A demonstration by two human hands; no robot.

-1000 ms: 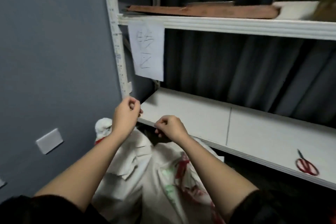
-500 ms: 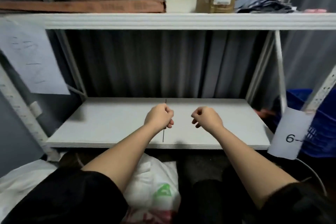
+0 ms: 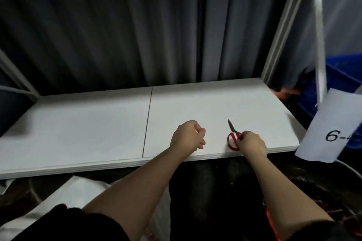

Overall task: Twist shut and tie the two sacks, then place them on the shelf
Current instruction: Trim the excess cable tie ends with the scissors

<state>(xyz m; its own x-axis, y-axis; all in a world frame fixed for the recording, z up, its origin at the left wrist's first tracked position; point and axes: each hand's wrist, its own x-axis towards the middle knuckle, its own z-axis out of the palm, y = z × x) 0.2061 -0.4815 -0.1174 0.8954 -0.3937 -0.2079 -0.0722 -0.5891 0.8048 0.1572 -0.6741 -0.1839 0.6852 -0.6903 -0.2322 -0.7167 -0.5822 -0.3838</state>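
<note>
Head view, one frame, items as I read them from my remote station.

Shelf (image 3: pixel 88 123): white board, two panels joined by a thin dark seam left of centre, front edge running across the frame. It carries only the scissors and the two hands over its front right part.

Left hand (image 3: pixel 187 137): over the shelf near its front edge, fingers curled in on themselves, clenched on nothing that I can see.

Right hand (image 3: pixel 251 143): at the front edge of the shelf, right of the left hand and apart from it, fingers curled around the handle of the scissors.

Scissors (image 3: pixel 233 138): red loop handles, dark blades closed and pointing away from me toward the back. The handles lie on the shelf surface, partly covered by the right hand.

Sack (image 3: pixel 74 191): white, on the floor below the shelf front, lower left, partly hidden behind the left forearm. I cannot tell whether its neck is tied. A second sack I cannot make out.

Curtain (image 3: pixel 117 35): dark grey, pleated, hanging behind the shelf.

Paper label (image 3: pixel 331 129): white sheet at the right upright, reading "6-", the rest cut off.

Blue crate (image 3: pixel 342 84): right of the shelf, behind the label.
</note>
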